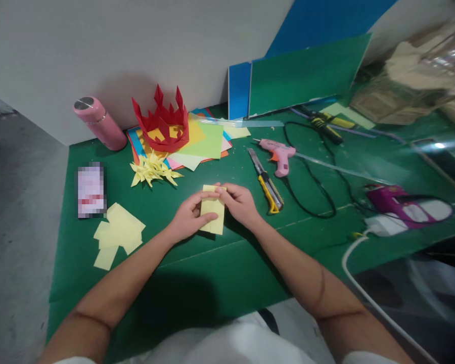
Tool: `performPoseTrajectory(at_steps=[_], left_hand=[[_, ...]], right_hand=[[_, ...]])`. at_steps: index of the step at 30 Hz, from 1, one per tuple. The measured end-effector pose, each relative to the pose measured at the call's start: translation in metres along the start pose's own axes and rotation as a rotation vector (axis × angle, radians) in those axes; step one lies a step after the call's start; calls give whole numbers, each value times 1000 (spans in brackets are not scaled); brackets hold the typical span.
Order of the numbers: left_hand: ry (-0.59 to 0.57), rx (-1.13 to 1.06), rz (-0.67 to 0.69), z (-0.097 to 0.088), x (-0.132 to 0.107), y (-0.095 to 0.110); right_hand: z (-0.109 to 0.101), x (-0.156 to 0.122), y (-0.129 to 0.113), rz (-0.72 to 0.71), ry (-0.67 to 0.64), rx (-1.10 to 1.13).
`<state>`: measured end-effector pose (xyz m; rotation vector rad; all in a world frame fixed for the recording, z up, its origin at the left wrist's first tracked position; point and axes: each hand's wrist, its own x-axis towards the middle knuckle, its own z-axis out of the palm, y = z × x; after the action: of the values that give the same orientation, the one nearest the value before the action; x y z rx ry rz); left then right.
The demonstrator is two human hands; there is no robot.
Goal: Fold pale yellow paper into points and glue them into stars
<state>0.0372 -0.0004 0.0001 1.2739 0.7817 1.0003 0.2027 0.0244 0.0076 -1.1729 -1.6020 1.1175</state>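
Observation:
A small pale yellow paper (213, 210) lies folded on the green table (220, 268), held by both hands. My left hand (189, 217) grips its left edge, thumb pressed across the paper. My right hand (239, 202) pinches the top right corner with closed fingers. Loose pale yellow paper squares (118, 233) lie to the left. Folded yellow paper stars (153, 172) sit beyond them.
A red paper crown (163, 124) rests on a stack of coloured sheets (208, 144). A pink bottle (100, 124), a phone (91, 189), a yellow utility knife (267, 182), a pink glue gun (280, 154) with black cable, and a purple tool (394, 199) lie around. Green and blue boards (303, 76) lean at the back.

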Motion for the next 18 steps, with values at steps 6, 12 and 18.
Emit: performPoseTrajectory(at_steps=[6,12,18], left_hand=[[43,117,-2,-1,0,0],[15,362,-24,-4,2,8],[44,363,-10,-3,2,7]], right_hand=[[0,-1,1,-13,13,17],[1,-2,-1,-40,36,-34],[1,-1,-2,-32,45,-42]])
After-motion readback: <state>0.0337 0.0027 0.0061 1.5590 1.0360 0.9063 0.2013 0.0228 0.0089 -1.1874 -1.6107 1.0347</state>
